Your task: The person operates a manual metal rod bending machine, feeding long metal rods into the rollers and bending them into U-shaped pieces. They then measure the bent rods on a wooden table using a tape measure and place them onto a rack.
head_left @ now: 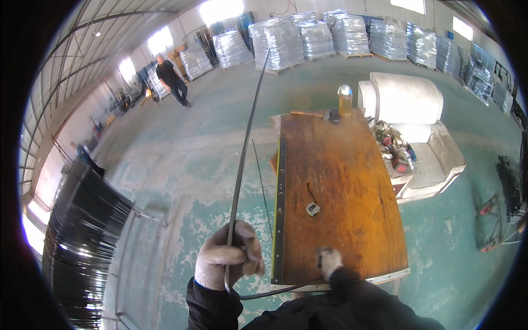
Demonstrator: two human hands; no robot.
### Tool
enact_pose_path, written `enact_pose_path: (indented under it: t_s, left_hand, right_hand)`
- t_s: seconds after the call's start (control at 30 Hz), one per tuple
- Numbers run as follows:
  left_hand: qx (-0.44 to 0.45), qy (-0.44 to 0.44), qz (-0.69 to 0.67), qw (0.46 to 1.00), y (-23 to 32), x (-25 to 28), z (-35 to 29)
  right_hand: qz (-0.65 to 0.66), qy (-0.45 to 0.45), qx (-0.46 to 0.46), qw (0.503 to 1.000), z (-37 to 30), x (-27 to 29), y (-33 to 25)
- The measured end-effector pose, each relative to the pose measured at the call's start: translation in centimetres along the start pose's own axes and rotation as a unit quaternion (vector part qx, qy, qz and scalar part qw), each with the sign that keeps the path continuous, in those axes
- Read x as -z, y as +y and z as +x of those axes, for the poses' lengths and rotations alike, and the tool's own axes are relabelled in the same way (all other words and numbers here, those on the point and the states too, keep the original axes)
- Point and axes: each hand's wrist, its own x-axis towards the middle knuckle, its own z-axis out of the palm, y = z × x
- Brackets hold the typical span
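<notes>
My left hand (228,254), in a pale work glove, is closed around a long thin dark metal rod (241,165). The rod rises away toward the far wall, and below the hand it bends sharply to the right along the near edge of the wooden table (344,176). My right hand (331,262), also gloved, is closed over the table's near part, with something small and dark at its fingers that I cannot make out. A round tape measure (313,209) with a dark strap lies mid-table. Along the table's left edge runs a dark metal strip (279,220) with holes.
A bottle of amber liquid (345,102) stands at the table's far end. Right of it is a worn white armchair (426,159) piled with tools. Black rods (88,236) are stacked at left. A person (171,80) stands far left; another person (88,158) is nearer the rods. Wrapped pallets (278,44) line the wall.
</notes>
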Motion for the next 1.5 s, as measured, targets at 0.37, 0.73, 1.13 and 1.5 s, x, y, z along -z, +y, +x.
enact_pose_path:
  t_s: [0.37,0.73,1.13,1.5]
  left_hand:
    - [0.138,0.238,0.629,0.727,-25.8,21.2,4.7]
    - [-0.041,-0.047,0.796,0.602,-33.0,20.3,2.5]
    - [-0.020,-0.074,0.800,0.595,-34.2,20.6,-1.4]
    - [0.014,-0.068,0.793,0.605,-34.9,20.8,-1.1]
  right_hand:
    - [-0.380,0.326,0.177,0.847,2.4,23.9,-3.5]
    - [-0.592,0.295,0.187,0.726,-0.5,23.5,-5.5]
    - [-0.618,0.285,0.085,0.728,-6.8,23.7,-3.1]
    - [-0.630,0.282,0.042,0.722,-6.6,22.6,-5.4]
